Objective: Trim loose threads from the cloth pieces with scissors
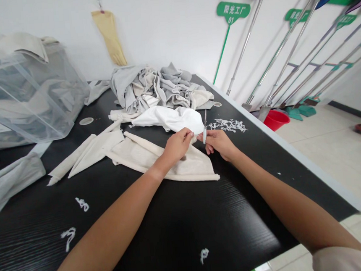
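My left hand [179, 145] is closed in a pinch at the upper edge of a cream cloth [198, 164], which lies spread on the black table. Close by on the right, my right hand [218, 144] is wrapped around small scissors [205, 132] with a pale handle, their metal tip pointing up and away from me. The fingertips of both hands nearly meet at the cloth's edge, and the exact spot between them is too small to make out. Just beyond my hands lies a crumpled white cloth [169, 118].
Behind is a heap of grey and cream cloths [151, 87]. White thread scraps [228, 125] lie to the right. At left stand a clear plastic bin [28, 98] and folded cloths [87, 154]. Mop poles lean on the wall by a red bucket [276, 119].
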Demonstrator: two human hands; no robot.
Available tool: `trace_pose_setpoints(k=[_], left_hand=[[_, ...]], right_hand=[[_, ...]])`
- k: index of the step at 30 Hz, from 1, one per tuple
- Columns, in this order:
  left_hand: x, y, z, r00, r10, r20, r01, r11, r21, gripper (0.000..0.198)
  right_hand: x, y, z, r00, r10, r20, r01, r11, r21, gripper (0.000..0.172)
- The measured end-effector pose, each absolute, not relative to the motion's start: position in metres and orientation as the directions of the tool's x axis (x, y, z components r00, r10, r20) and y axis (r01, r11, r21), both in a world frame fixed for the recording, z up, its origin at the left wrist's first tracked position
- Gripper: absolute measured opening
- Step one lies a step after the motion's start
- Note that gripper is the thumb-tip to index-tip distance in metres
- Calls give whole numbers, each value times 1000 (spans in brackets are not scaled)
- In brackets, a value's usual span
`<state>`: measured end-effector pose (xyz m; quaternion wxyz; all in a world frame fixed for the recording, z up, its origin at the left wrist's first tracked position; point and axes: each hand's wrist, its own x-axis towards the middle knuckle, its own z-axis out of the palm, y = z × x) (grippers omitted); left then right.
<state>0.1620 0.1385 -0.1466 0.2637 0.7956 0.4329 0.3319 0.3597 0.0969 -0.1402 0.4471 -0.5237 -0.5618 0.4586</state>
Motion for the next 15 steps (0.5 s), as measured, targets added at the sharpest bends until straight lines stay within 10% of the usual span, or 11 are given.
trace_pose_setpoints(k=[15], left_hand=[[161, 141, -148, 467, 840, 277, 424, -488, 763, 21]], right_hand=[[361, 97, -136, -4, 999, 38, 244, 38, -969, 40]])
